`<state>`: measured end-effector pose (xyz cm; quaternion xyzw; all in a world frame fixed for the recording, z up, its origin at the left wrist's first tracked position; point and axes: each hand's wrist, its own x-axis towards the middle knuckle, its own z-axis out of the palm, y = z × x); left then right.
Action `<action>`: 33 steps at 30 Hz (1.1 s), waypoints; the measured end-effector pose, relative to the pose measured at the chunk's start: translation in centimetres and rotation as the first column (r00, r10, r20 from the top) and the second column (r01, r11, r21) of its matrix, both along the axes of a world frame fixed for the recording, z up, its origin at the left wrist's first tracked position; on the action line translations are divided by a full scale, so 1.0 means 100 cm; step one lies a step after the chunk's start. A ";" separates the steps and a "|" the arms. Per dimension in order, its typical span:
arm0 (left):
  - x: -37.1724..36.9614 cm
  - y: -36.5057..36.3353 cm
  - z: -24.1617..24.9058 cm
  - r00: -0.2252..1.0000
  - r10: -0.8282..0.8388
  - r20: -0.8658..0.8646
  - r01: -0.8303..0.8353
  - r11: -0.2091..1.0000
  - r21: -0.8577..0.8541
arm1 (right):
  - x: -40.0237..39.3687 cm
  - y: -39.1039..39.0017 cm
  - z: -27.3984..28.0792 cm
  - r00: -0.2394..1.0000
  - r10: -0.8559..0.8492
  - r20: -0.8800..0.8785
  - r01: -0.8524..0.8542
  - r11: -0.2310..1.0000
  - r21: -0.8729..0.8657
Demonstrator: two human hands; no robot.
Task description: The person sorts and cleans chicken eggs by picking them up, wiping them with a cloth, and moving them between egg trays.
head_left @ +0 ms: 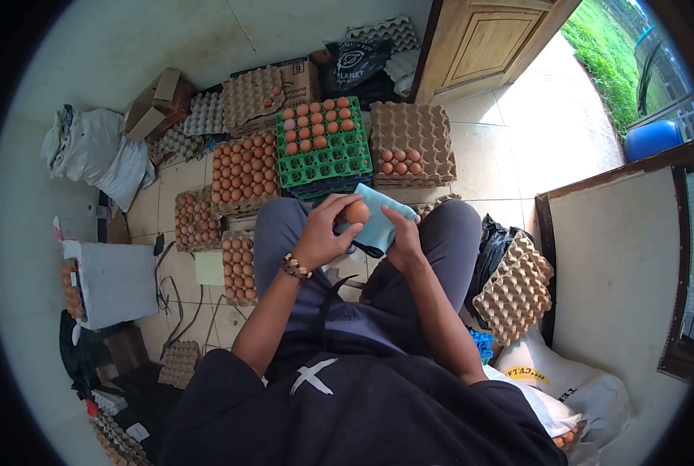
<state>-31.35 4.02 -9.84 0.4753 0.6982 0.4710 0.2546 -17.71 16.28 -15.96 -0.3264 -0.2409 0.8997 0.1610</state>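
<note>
Between the thumb and fingers of my left hand (327,233) is a brown egg (356,213), held above my lap. A light blue cloth (380,219) hangs from my right hand (404,237), whose fingers close on its right side. The cloth lies right beside the egg, with a dark edge at its lower end. Just beyond my hands stands a green plastic egg tray (345,161), with eggs in its far rows and bare cups in the near ones. To its right, a stack of cardboard egg trays (409,132) carries several eggs along its near side.
Full egg trays (244,172) stand on the floor to the left, near a white box (118,279). A cardboard box (296,78) is against the wall. Tilted cardboard trays (516,291) rest at my right. The wooden door (491,43) stands open onto grass.
</note>
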 end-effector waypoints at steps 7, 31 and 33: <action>0.020 -0.017 -0.021 0.963 0.200 -0.181 -0.213 0.976 -0.055 | -0.024 -0.033 -0.032 0.994 0.099 -0.055 -0.079 0.953 0.292; 0.040 -0.029 -0.049 0.857 0.327 -0.398 -0.282 0.944 0.170 | -0.030 -0.025 -0.035 0.990 0.080 0.115 -0.102 0.974 0.202; 0.037 -0.028 -0.049 0.853 0.299 -0.427 -0.252 0.954 0.163 | -0.031 -0.025 -0.038 0.991 0.045 0.127 -0.069 0.980 0.187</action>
